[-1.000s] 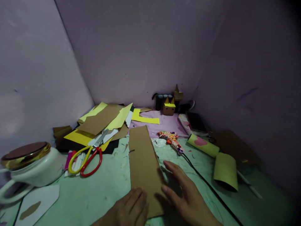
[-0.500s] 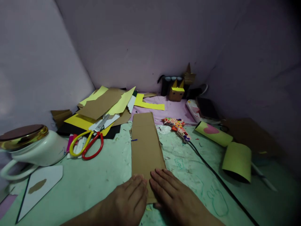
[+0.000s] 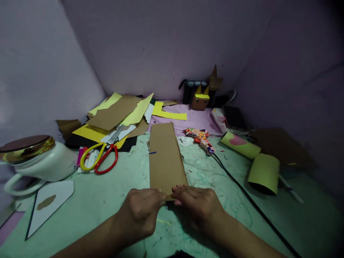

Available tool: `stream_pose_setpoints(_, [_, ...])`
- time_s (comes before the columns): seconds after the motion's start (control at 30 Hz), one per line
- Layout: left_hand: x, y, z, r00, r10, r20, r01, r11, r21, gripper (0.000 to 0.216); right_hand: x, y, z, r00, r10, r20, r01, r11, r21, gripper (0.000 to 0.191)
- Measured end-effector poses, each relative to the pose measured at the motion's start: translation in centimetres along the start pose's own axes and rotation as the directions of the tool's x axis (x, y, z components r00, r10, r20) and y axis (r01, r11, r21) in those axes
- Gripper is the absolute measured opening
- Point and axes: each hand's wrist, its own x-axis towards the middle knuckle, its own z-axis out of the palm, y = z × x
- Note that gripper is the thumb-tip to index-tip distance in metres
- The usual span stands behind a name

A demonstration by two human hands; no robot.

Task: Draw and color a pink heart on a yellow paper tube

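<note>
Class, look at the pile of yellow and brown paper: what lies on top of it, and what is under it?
Scissors rest on the pile's front edge. A black sheet shows beneath; what it covers cannot be seen.

Dim room, lilac walls (image 3: pixel 166 43) meeting in corner, green tabletop (image 3: pixel 107 200)

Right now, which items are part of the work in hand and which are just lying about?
In hand:
cardboard strip, its near end pinched by the left hand and right hand

Lying about:
scissors
glue gun
two green paper tubes
paper pile
white jar
</note>
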Motion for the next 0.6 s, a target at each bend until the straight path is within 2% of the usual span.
stream_pose_setpoints(0.07, [0.5,0.1,-0.3,0.988,-0.151,0.043,0.153,0.987,-0.039,0.019,0.5,0.2,-0.4,0.986,0.137,0.092,-0.143,0.988,0.054,0.033])
stream_pose_setpoints(0.13, [1.3,0.1,-0.8,0.934,-0.335,0.124,0.344,0.937,-0.061,0.021,1.3,0.3,-0.9,0.941,0.278,0.194,-0.291,0.956,0.044,0.030])
stream_pose_setpoints(0.17, [1.9,0.1,-1.0,0.883,-0.439,0.167,0.455,0.888,-0.071,0.021,1.8,0.4,-1.2,0.910,0.340,0.236,-0.355,0.935,0.022,0.028])
stream_pose_setpoints(0.23, [3.1,-0.1,-1.2,0.743,-0.625,0.241,0.659,0.746,-0.097,0.020,3.2,0.7,-1.7,0.835,0.454,0.312,-0.475,0.880,-0.009,0.025])
stream_pose_setpoints(0.3, [4.3,-0.8,-1.2,0.615,-0.735,0.285,0.786,0.603,-0.140,0.017,4.6,1.2,-1.9,0.762,0.532,0.370,-0.572,0.820,-0.002,0.024])
stream_pose_setpoints(0.37, [5.3,-1.8,-0.9,0.535,-0.782,0.320,0.844,0.504,-0.181,0.016,6.0,2.2,-1.7,0.708,0.576,0.408,-0.640,0.768,0.027,0.027])
stream_pose_setpoints(0.47, [6.1,-3.5,-0.1,0.444,-0.827,0.344,0.895,0.388,-0.222,0.017,7.4,3.9,-0.7,0.648,0.602,0.467,-0.707,0.703,0.075,0.035])
stream_pose_setpoints(0.6, [6.3,-4.4,0.6,0.369,-0.870,0.327,0.920,0.291,-0.264,0.016,7.7,5.5,0.6,0.614,0.609,0.502,-0.758,0.632,0.161,0.040])
